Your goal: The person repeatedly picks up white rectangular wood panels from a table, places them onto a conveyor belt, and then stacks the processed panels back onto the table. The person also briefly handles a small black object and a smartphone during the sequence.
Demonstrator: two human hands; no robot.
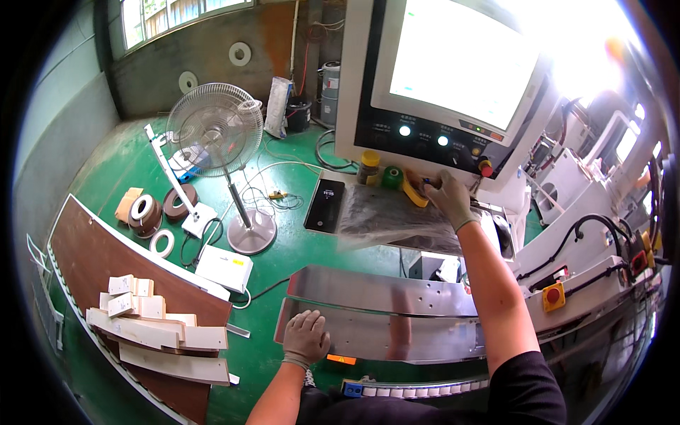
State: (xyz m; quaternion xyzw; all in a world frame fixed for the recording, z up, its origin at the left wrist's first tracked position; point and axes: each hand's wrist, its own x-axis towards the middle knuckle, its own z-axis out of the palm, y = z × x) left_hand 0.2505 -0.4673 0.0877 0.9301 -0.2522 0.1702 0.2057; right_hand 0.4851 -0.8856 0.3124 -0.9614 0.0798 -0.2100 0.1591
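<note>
The fingers of your gloved right hand (449, 200) curl in beside the yellow piece (416, 195), just right of the phone (325, 205) — you can't tell here whether they pinch it. Those of your left hand (306, 338) lie loosely spread on the metal plate (368, 334), on your side of the phone. The yellow piece looks light, fairly stiff and hardly fragile; take it across its curved body. The film (389, 221) right of the phone looks thin and slippery — don't grip through it.
</note>
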